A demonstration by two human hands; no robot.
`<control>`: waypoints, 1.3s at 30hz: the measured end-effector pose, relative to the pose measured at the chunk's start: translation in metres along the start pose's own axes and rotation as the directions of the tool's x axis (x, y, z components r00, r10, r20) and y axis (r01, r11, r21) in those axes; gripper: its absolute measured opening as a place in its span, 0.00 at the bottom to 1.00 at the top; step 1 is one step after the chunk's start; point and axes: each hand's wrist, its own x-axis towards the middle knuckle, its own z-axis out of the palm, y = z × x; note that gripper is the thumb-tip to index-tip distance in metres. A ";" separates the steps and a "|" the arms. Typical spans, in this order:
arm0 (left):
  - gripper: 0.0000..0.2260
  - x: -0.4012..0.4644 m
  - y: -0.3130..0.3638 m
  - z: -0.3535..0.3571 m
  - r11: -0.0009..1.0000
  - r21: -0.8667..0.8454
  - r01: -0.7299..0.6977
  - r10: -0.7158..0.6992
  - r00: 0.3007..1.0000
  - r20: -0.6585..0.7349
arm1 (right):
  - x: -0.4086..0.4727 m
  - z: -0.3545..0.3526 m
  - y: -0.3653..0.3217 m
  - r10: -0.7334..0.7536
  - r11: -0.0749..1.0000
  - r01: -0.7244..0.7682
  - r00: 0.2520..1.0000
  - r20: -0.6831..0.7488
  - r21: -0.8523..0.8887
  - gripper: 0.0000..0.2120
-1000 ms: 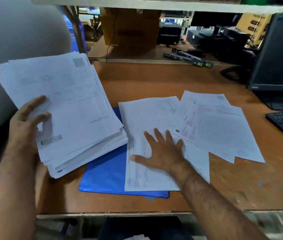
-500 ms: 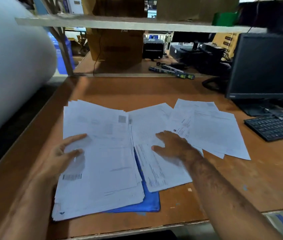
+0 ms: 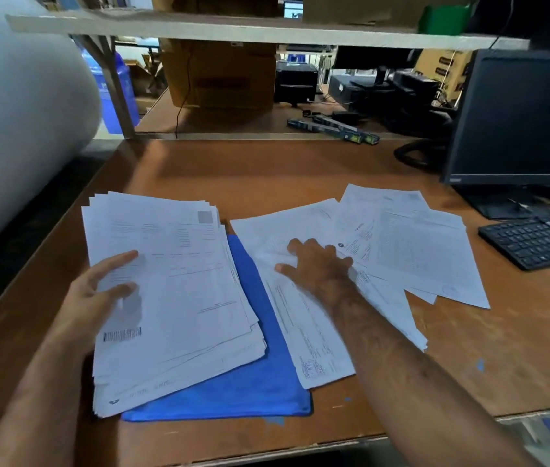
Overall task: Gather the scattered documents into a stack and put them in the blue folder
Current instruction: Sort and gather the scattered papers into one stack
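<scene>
No sleeves are worn: both forearms are seen bare. Left hand [image 3: 93, 298] and right hand [image 3: 317, 267] are ungloved.

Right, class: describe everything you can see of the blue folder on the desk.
The blue folder lies flat and closed on the brown desk, plain, smooth, with rounded corners. Most of it is covered: the paper stack held by the left hand overlaps its left side, and loose sheets under the right hand overlap its right.
</scene>
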 end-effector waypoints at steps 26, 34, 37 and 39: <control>0.25 0.001 0.019 0.039 0.995 -0.068 -0.076 0.083 0.990 0.111 | -0.038 -0.011 0.010 -0.180 0.974 0.170 0.982 0.058 0.147 0.41; 0.23 -0.005 0.022 0.042 0.992 -0.037 -0.118 0.122 0.980 0.156 | -0.027 0.009 -0.024 -0.481 0.876 0.475 0.843 0.240 0.084 0.27; 0.30 -0.009 0.022 0.043 0.986 0.050 -0.161 0.148 0.968 0.205 | -0.025 0.018 -0.048 -0.500 0.866 0.495 0.850 0.166 0.074 0.27; 0.33 -0.010 0.021 0.043 0.974 0.105 -0.202 0.173 0.955 0.239 | -0.025 0.026 -0.063 -0.500 0.866 0.495 0.860 0.104 0.076 0.26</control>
